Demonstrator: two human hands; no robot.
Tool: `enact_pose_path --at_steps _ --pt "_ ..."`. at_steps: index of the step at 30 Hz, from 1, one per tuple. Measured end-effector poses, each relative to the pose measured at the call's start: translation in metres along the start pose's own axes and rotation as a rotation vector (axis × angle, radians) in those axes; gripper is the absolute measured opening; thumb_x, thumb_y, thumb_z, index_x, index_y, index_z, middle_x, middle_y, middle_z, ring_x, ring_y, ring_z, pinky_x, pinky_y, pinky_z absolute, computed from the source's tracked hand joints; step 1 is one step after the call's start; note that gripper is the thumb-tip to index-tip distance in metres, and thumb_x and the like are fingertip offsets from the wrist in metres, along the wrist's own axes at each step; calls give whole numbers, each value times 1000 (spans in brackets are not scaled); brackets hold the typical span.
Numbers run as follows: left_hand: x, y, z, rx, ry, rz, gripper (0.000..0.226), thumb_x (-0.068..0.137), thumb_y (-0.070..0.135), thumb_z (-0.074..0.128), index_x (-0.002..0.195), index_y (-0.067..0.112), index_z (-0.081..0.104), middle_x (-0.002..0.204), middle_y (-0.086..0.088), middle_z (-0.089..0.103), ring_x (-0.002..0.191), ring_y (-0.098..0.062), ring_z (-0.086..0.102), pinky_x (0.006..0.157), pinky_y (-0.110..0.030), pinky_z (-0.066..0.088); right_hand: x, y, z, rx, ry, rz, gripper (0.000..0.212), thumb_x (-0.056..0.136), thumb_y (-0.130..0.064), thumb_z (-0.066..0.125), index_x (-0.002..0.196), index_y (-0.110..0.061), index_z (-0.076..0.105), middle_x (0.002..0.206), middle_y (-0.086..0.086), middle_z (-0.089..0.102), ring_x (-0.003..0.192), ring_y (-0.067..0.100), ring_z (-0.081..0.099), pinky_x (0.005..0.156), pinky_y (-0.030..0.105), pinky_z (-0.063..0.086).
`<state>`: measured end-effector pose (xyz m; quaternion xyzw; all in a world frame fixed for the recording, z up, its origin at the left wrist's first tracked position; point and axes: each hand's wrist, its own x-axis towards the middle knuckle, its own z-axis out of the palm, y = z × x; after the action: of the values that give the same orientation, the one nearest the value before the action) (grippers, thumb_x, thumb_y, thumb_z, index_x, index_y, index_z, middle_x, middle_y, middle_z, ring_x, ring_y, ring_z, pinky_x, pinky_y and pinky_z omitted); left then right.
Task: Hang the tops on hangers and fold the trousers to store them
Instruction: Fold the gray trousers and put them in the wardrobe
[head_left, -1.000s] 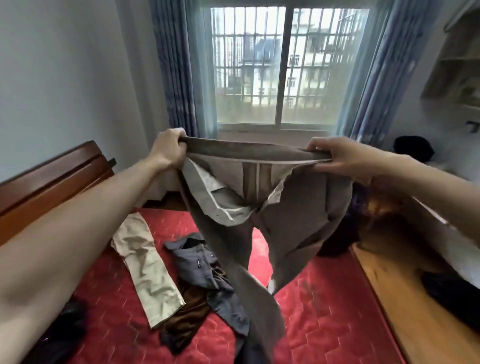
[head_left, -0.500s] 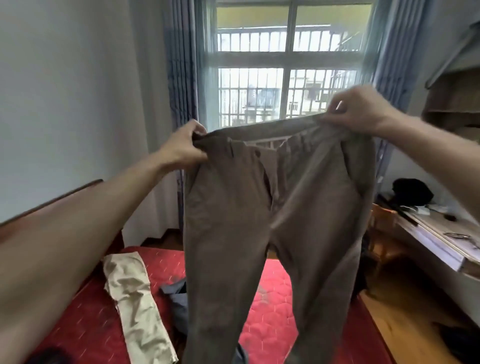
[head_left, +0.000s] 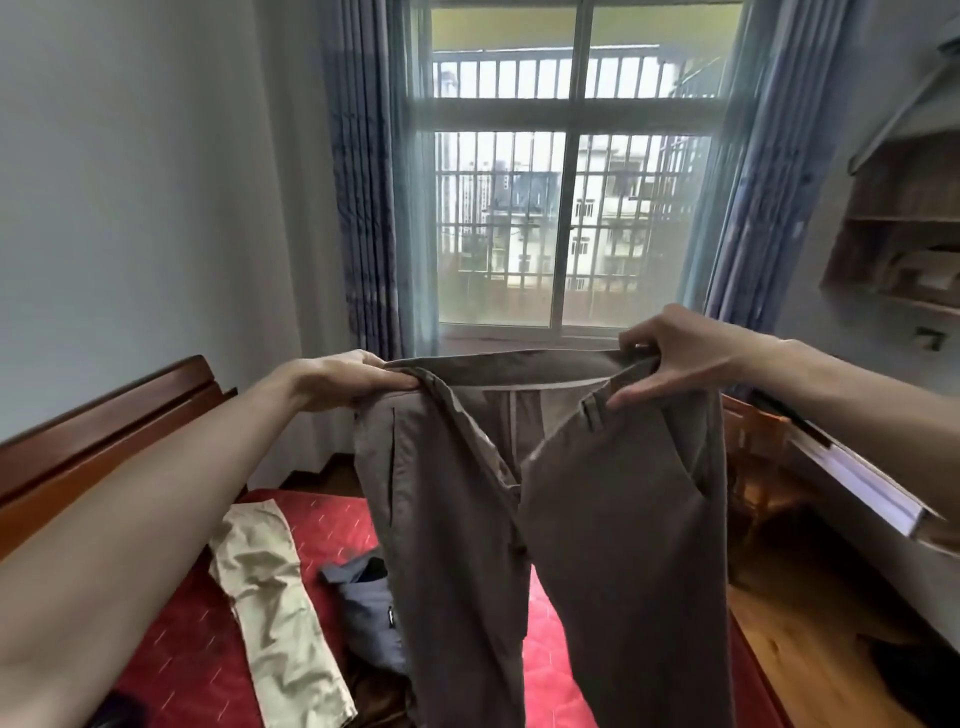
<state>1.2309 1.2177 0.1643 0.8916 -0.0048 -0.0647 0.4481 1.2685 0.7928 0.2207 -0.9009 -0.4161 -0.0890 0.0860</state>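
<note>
Fingers of both hands are curled over the waistband of the brown trousers (head_left: 545, 519): the left hand (head_left: 358, 382) grips one corner, the right hand (head_left: 670, 358) pinches the other, thumb underneath. The trousers hang in the air between them, front open and legs dangling side by side above the red bed (head_left: 332, 525). To my eye this is the start of the folding step, with the garment held up and spread but no fold made yet. The next move probably calls for bringing the two waist corners together so one leg lies on the other, then lowering it onto the bed. Beige trousers (head_left: 270, 613) lie flat there already, with a crumpled blue garment (head_left: 371, 618) just beside them.
</note>
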Motion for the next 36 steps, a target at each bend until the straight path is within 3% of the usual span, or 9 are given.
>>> enact_pose_path --at_steps 6,10,12,16,21,25,28,31,36 --pt "6 2 27 -170 103 -46 36 91 37 79 111 7 78 107 -10 80 105 -26 75 95 -38 60 19 16 19 -78 0 214 36 85 -45 82 73 -16 65 67 3 60 67 22 52 61 37 36" --pt "9 11 55 -273 131 -148 32 96 33 74 113 7 76 108 -11 78 102 -28 75 92 -42 61 34 17 36 39 -58 484 29 89 -48 77 83 -20 75 83 3 73 80 24 68 72 38 56" --pt "12 13 70 -339 167 -188 23 103 26 62 107 7 75 100 -10 77 84 -24 74 78 -36 61 39 13 48 75 -56 544 31 92 -47 72 79 -19 76 83 5 74 78 24 70 69 35 60" --pt "11 15 97 -447 235 -252 34 107 18 49 76 13 63 50 0 65 38 -11 60 36 -18 45 44 4 72 235 -3 660 33 92 -36 71 83 -5 77 82 10 73 69 26 65 58 29 52" --pt "10 19 130 -548 272 -192 27 107 23 56 88 9 68 78 -9 66 64 -22 62 56 -27 51 47 -26 99 545 78 701 29 92 -34 75 85 -6 72 72 9 62 59 20 55 50 23 43" --pt "9 24 150 -484 240 -102 32 104 23 63 75 10 62 62 -5 59 39 -10 54 40 -17 41 53 -60 120 706 96 615 32 93 -29 77 70 -11 64 49 -4 50 38 7 42 36 15 34" --pt "4 27 155 -466 218 -23 24 101 19 66 79 10 66 61 -2 65 43 -8 58 44 -18 46 54 -76 133 765 121 545 35 96 -22 73 65 -13 59 53 -1 51 42 7 48 40 20 42" --pt "-1 29 157 -556 227 14 17 100 19 67 88 8 70 83 -13 70 64 -18 65 65 -30 56 51 -86 140 786 161 531 29 100 -30 64 80 -10 68 63 2 59 54 12 58 46 23 48" --pt "1 32 162 -537 285 72 12 103 20 62 96 11 65 87 -9 69 73 -17 63 72 -31 53 52 -92 144 1077 237 609 60 109 -44 32 92 -4 72 65 5 72 53 16 70 45 24 52"
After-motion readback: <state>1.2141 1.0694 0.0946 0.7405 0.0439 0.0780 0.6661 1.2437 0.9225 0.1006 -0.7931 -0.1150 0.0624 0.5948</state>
